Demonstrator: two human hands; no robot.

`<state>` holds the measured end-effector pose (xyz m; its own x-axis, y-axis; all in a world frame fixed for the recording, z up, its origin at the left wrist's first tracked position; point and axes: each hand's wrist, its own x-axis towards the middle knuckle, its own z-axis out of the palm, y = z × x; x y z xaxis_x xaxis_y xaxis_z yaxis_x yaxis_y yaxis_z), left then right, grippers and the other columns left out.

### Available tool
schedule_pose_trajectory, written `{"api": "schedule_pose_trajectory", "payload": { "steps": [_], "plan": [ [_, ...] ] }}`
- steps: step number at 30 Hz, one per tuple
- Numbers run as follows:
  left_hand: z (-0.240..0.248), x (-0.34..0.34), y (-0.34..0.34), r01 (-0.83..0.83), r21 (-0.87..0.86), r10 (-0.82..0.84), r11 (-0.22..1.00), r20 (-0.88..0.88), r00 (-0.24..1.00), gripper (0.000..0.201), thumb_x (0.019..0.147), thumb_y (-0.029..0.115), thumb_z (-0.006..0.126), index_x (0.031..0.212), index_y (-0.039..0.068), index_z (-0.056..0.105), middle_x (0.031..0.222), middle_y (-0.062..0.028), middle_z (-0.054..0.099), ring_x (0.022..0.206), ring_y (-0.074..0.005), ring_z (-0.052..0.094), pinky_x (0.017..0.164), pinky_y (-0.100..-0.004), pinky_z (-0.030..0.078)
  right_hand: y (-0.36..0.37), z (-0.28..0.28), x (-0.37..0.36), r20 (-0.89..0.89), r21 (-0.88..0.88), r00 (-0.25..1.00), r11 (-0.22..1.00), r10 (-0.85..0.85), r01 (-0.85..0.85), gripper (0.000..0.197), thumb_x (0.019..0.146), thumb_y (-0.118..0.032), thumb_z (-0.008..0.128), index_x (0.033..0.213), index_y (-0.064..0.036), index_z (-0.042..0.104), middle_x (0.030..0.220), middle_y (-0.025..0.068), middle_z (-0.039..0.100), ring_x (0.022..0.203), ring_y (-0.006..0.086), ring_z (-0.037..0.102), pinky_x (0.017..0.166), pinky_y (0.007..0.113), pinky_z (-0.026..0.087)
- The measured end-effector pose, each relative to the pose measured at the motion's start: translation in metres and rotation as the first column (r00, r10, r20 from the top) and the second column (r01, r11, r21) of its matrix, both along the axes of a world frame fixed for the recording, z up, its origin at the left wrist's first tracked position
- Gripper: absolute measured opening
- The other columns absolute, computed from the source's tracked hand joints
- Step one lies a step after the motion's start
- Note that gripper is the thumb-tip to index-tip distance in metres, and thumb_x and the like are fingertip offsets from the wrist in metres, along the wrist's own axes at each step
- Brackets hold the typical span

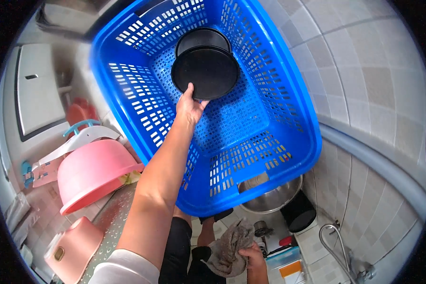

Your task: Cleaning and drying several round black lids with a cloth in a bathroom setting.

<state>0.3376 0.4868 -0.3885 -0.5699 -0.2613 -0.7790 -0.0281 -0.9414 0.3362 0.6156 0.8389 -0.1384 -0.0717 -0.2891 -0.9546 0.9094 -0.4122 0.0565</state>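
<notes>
My left hand (191,108) reaches into a large blue plastic basket (232,196) with slotted walls. Its thumb lies on top of the near edge of a round black pan (206,72), with the other fingers mostly hidden beneath. A second round black pan (202,38) rests in the basket behind the first, which partly covers it. Below the basket's near side, my right hand (254,256) is closed on a bunched grey-brown rag (230,247).
To the left are an upturned pink basin (94,165) and a pink plastic bin (76,248). A metal bowl (277,199) and a black bucket (299,214) stand under the basket's near right corner. A grey pipe (374,158) follows the tiled wall; a faucet (362,270) sits at lower right.
</notes>
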Motion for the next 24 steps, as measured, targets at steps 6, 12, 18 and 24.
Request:
{"api": "schedule_pose_trajectory", "payload": {
  "steps": [6,12,18,24],
  "plan": [
    [-0.053,-0.041,-0.024,-0.079,-0.011,0.079,0.997,0.008,0.997,0.04,0.102,0.028,0.045,0.136,0.007,0.041,0.136,-0.0157,0.05,0.12,-0.0313,0.055,0.098,-0.0546,0.048,0.01,-0.005,-0.016,0.086,0.156,0.996,0.986,0.039,-0.052,0.056,0.071,0.003,0.068,0.125,0.0026,0.054,0.113,0.0153,0.065,0.099,0.03,0.065,0.091,0.045,0.05],
    [-0.076,-0.064,-0.038,-0.124,-0.049,0.124,0.991,-0.004,0.992,0.039,0.102,0.026,0.044,0.136,0.005,0.04,0.133,-0.0175,0.052,0.118,-0.0342,0.056,0.095,-0.0548,0.05,-0.005,0.002,-0.045,0.151,0.231,0.979,0.957,0.14,-0.172,0.065,0.063,-0.004,0.066,0.126,0.0075,0.051,0.116,0.0185,0.063,0.106,0.0332,0.062,0.098,0.046,0.046],
    [-0.062,-0.094,-0.039,0.015,-0.121,0.006,0.993,0.17,0.985,0.04,0.096,0.024,0.04,0.13,0.003,0.046,0.135,-0.0175,0.05,0.121,-0.037,0.051,0.1,-0.0584,0.041,-0.012,-0.002,-0.045,0.11,0.191,0.99,0.979,-0.087,0.065,0.06,0.064,0.005,0.068,0.122,0.0035,0.055,0.108,0.0147,0.067,0.1,0.0296,0.065,0.09,0.043,0.052],
    [-0.048,-0.1,-0.042,0.196,-0.246,-0.101,0.949,0.352,0.931,0.048,0.084,0.024,0.052,0.128,0.006,0.048,0.133,-0.0187,0.051,0.118,-0.0359,0.051,0.1,-0.056,0.037,-0.011,0.002,-0.036,0.094,0.237,0.995,0.971,-0.046,0.022,0.057,0.065,0.005,0.067,0.12,0.0034,0.056,0.11,0.0149,0.066,0.1,0.0303,0.065,0.089,0.043,0.052]
  ]
}}
